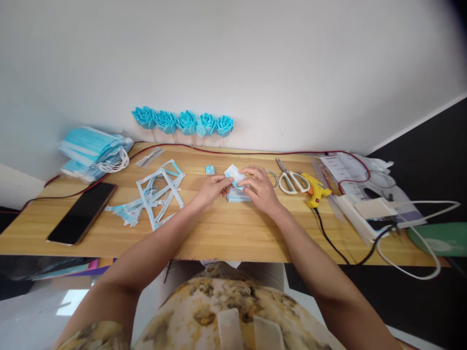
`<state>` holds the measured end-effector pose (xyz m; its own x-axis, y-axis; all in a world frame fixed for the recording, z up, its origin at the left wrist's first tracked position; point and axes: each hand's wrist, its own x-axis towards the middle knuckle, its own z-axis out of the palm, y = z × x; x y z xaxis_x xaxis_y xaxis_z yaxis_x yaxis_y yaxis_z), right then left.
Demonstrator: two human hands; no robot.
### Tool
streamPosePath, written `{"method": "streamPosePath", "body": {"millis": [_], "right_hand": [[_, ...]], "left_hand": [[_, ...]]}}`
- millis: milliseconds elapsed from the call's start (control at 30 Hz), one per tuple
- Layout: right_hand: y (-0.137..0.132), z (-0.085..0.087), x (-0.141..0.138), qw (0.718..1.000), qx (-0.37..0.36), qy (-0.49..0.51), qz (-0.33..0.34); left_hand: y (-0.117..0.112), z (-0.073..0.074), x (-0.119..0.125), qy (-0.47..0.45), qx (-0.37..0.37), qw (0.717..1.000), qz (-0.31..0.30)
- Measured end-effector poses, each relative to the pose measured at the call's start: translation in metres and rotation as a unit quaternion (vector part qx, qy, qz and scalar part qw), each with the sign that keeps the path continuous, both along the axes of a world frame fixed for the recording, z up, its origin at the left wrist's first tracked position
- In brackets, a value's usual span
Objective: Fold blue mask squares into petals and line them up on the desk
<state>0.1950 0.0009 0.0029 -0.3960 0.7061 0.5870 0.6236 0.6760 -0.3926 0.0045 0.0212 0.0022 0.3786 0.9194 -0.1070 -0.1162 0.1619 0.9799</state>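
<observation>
My left hand [212,188] and my right hand [260,188] meet over the middle of the wooden table [219,233]. Both pinch a small light-blue piece of mask fabric [234,174] between their fingertips. Just beneath the hands lies a small stack of cut blue fabric pieces [237,196]. One tiny blue scrap [209,169] sits a little farther back on the table.
Blue fabric roses [182,121] line the wall. A pile of face masks [93,150] and a black phone [82,213] lie left, with cut mask strips [156,193] beside them. Scissors [292,181], a yellow glue gun [315,189], papers and cables [401,233] lie right.
</observation>
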Motion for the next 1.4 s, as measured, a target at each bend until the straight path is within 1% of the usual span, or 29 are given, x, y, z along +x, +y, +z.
{"method": "streamPosePath", "body": {"millis": [200,300,367,467,567,633,700,867,1033,1133,1233,1400], "right_hand": [[0.000,0.000,-0.001,0.997,-0.031,0.069,0.006],[-0.001,-0.002,-0.003,0.989,-0.082,0.126,0.000],[-0.001,-0.003,-0.004,0.977,-0.128,0.167,-0.008],[-0.002,-0.004,-0.005,0.952,-0.194,0.235,-0.013],[-0.002,-0.005,-0.006,0.929,-0.237,0.282,-0.023],[-0.002,-0.006,-0.006,0.922,-0.253,0.291,-0.032],[-0.001,-0.007,-0.006,0.920,-0.260,0.292,-0.035],[0.000,-0.009,-0.005,0.922,-0.248,0.292,-0.059],[0.001,-0.010,-0.006,0.908,-0.265,0.322,-0.031],[0.001,-0.012,-0.005,0.911,-0.265,0.314,-0.039],[0.001,-0.013,-0.006,0.911,-0.268,0.311,-0.045],[-0.001,-0.009,-0.007,0.903,-0.286,0.319,-0.038]], "left_hand": [[-0.002,0.004,-0.001,0.027,0.038,0.999,0.011],[-0.003,0.005,-0.001,0.040,0.049,0.998,0.013],[-0.002,0.004,0.000,0.045,0.050,0.998,0.015],[-0.002,0.003,0.000,0.051,0.049,0.997,0.012],[-0.002,0.003,0.001,0.057,0.050,0.997,0.009],[-0.002,0.002,0.001,0.061,0.052,0.997,0.008],[-0.001,0.001,0.001,0.065,0.054,0.996,0.006],[0.001,-0.002,0.001,0.078,0.054,0.995,-0.005],[0.000,-0.002,0.001,0.094,0.053,0.994,-0.014],[-0.002,0.001,0.002,0.098,0.053,0.994,-0.022],[-0.002,0.003,0.002,0.097,0.052,0.994,-0.011],[-0.002,0.003,0.003,0.087,0.054,0.995,-0.004]]}}
